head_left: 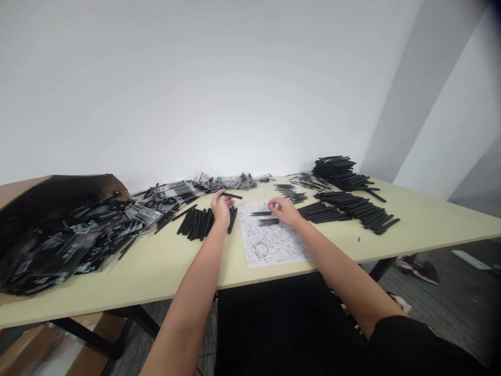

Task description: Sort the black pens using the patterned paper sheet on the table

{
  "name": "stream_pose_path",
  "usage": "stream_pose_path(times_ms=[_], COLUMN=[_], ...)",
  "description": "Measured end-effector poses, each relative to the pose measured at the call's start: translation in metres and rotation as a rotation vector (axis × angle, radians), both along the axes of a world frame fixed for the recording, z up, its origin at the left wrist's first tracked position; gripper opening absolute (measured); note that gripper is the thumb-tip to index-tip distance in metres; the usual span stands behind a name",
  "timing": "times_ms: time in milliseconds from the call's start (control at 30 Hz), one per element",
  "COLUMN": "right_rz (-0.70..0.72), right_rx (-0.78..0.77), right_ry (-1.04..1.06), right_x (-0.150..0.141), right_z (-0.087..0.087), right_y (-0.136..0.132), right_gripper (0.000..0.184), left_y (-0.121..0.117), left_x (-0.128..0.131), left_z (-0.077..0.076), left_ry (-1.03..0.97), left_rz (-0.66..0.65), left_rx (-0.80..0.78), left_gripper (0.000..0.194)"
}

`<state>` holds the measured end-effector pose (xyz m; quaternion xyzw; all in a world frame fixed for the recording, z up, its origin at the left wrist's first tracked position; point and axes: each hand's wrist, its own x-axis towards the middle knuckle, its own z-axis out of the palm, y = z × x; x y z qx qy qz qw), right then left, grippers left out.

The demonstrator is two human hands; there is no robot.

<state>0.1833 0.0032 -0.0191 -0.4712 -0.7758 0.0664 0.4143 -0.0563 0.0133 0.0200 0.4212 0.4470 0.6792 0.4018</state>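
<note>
My left hand (222, 210) is closed on a black pen (232, 196), which points to the right above the table. Below it lies a row of black pens (195, 223) side by side. My right hand (282, 210) hovers at the upper part of a scribbled paper sheet (270, 250), thumb and fingertips pinched together. Whatever that pinch holds, if anything, is too small to make out. Thin dark pen refills (269, 222) lie on the sheet by its fingertips, in two small groups.
Clear packets with black contents (90, 240) spill from a cardboard box (58, 183) at left. More packets line the wall. On the right are stacked black pens (336, 172), a spread of pens (364, 211) and thin refills (291, 193). The yellowish table's (156, 282) front edge is near me.
</note>
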Motion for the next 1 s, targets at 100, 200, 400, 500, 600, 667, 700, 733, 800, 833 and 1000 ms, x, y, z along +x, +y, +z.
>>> stream_pose_path(times_ms=[100,200,400,500,600,667,700,733,800,833,1000], right_rz=[-0.002,-0.006,-0.025,-0.049,-0.091,-0.143,-0.181,-0.226,-0.334,-0.393,-0.678], right_rx=[-0.001,0.001,-0.003,-0.001,-0.009,-0.022,-0.030,-0.041,-0.070,-0.088,-0.204], right_ry=[-0.006,-0.009,-0.020,-0.029,-0.048,-0.062,-0.068,-0.073,-0.085,-0.091,-0.154], right_x=[0.001,0.001,0.000,0.001,0.002,0.002,0.002,0.003,0.005,0.006,0.016], right_z=[-0.001,-0.002,-0.001,-0.001,-0.002,-0.001,-0.001,0.000,0.003,0.004,0.005], right_y=[0.001,0.001,0.001,0.001,0.001,0.001,0.000,0.000,-0.002,-0.002,-0.003], right_gripper=[0.018,0.017,0.015,0.015,0.015,0.015,0.015,0.015,0.016,0.016,0.020], left_y=[0.001,0.004,-0.001,-0.012,-0.019,-0.020,-0.020,-0.019,-0.017,-0.016,-0.013], left_x=[-0.004,-0.009,-0.026,-0.029,-0.027,-0.026,-0.025,-0.026,-0.028,-0.029,-0.031], left_z=[0.005,0.005,0.007,0.008,0.008,0.006,0.005,0.004,0.002,0.002,0.001], left_ry=[-0.113,-0.028,0.509,0.883,1.180,1.307,1.350,1.379,1.404,1.404,1.366], left_rz=[0.016,0.121,0.393,0.412,0.413,0.447,0.468,0.487,0.517,0.528,0.533], left_rx=[-0.008,0.007,-0.074,-0.112,-0.145,-0.188,-0.209,-0.232,-0.279,-0.301,-0.431], left_gripper=[0.033,0.028,0.043,0.053,0.053,0.052,0.051,0.050,0.048,0.050,0.063])
